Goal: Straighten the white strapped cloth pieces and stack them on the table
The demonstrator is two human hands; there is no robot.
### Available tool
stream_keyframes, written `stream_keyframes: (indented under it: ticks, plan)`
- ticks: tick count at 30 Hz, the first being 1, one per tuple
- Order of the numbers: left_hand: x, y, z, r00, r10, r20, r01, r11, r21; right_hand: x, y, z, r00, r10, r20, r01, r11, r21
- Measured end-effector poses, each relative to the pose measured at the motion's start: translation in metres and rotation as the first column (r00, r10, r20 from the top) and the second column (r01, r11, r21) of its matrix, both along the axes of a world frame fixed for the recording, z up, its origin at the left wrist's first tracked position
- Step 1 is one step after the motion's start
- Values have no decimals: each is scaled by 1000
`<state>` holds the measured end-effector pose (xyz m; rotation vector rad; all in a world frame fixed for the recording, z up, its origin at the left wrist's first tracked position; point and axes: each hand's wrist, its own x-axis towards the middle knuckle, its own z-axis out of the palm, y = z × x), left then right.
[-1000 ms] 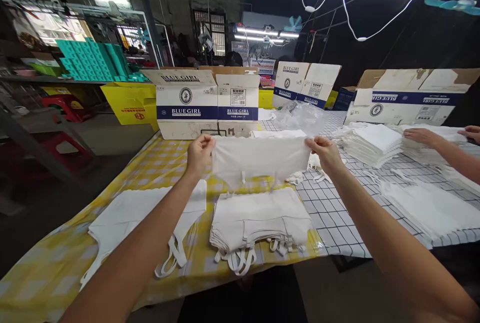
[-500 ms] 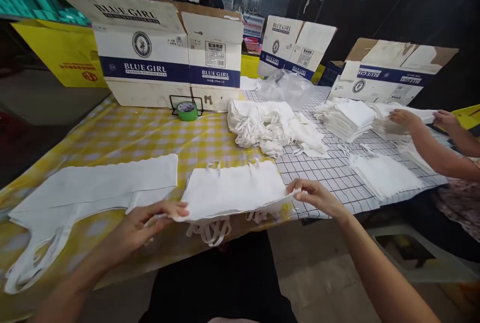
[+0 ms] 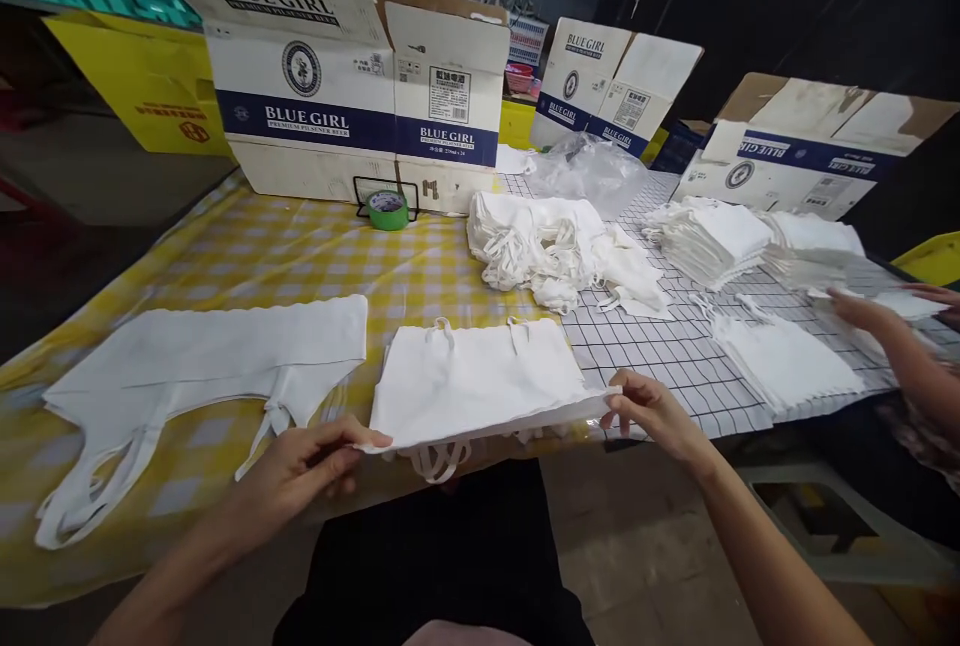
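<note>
A white camisole [image 3: 480,376] with thin straps lies on a stack of similar ones at the table's front edge, its straps pointing away from me. My left hand [image 3: 330,456] pinches the near left corner between thumb and fingers. At the near right corner, my right hand [image 3: 645,411] has its fingertips closed on the hem, raised slightly off the pile. More white straps hang below the near edge. Left of the stack, another white strappy top [image 3: 217,351] is spread flat with its straps towards me.
Behind are a heap of white tops [image 3: 536,241], a roll of green tape [image 3: 388,211] and a large carton [image 3: 360,96]. Folded stacks [image 3: 712,236] stand to the right. A co-worker's hand [image 3: 862,311] reaches in at far right, near another pile of tops [image 3: 787,356].
My right hand has raised the near right corner slightly, drawing the hem taut. The co-worker's hands have come down from the back stack towards the nearer fabric. My view has shifted slightly.
</note>
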<state>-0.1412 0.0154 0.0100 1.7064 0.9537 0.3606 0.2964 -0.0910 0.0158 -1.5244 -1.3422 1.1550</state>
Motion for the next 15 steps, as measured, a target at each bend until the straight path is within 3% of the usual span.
stream_keyframes:
  ticks: [3, 7, 11, 15]
  plan:
    - [3, 18, 9, 976, 151, 160, -152, 988, -4, -3, 17, 18, 998, -50, 30, 46, 994, 103]
    - [0, 50, 46, 866, 341, 367, -419, 894, 158, -15, 47, 64, 990, -65, 125, 31, 965, 259]
    - [-22, 61, 90, 773, 453, 444, -613, 714, 339, -47, 71, 112, 983, -48, 178, -33, 904, 426]
    - [-64, 48, 115, 615, 623, 483, -786, 440, 433, -95, 80, 142, 985, -27, 173, -68, 851, 521]
